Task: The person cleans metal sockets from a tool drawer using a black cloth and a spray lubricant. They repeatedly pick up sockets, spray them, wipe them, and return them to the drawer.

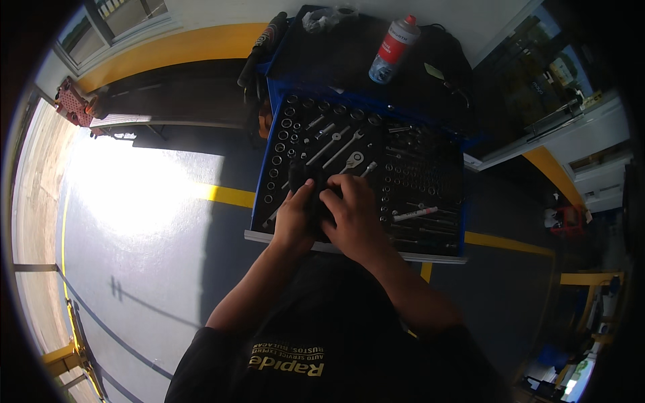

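My left hand [293, 216] and my right hand [351, 209] are close together over the near part of an open tool drawer [430, 258]. Both have their fingers curled round a black thing [313, 195] between them; against the dark drawer its shape is too dim to name. Just beyond my fingers lie a ratchet [355, 160] and a combination spanner [346, 148] in a black insert. Chrome sockets [276, 160] of several sizes run down the drawer's left side. To the right of my right hand lies a white marker pen [415, 213], among small bits and slim screwdrivers.
On the blue cabinet's black top stands a red and white spray can [395, 50], near a crumpled clear plastic bag [320, 20]. A black bottle-like thing [271, 33] hangs at the cabinet's left side. Grey floor with yellow lines [232, 195] surrounds it; a glass door [537, 87] is at right.
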{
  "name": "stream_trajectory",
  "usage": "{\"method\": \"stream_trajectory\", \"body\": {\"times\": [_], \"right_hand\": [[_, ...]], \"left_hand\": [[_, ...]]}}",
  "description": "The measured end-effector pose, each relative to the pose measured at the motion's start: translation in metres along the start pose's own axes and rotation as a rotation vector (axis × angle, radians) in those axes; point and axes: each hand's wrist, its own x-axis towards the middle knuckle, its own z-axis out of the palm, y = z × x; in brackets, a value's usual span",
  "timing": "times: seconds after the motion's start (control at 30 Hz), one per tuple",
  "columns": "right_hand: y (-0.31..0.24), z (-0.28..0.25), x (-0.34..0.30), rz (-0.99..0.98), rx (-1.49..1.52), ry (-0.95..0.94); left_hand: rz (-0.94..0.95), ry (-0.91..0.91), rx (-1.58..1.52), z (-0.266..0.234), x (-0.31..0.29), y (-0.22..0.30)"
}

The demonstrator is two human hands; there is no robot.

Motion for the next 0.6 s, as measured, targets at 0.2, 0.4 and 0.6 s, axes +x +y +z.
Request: {"method": "stream_trajectory", "body": {"times": [0.2, 0.4, 0.6], "right_hand": [[0.065, -0.061, 0.093, 0.176, 0.195, 0.262], [0.172, -0.071, 0.239, 0.300, -0.179, 0.649], [0.266, -0.057, 0.251, 0.190, 0.176, 0.619]], "left_hand": [[0.014, -0.010, -0.140, -0.006, 0.016, 0.019], [-0.033, -0.182, -0.301, -0.021, 0.023, 0.034], [-0.095, -0.136, -0.267, -0.018, 0.025, 0.040]]}}
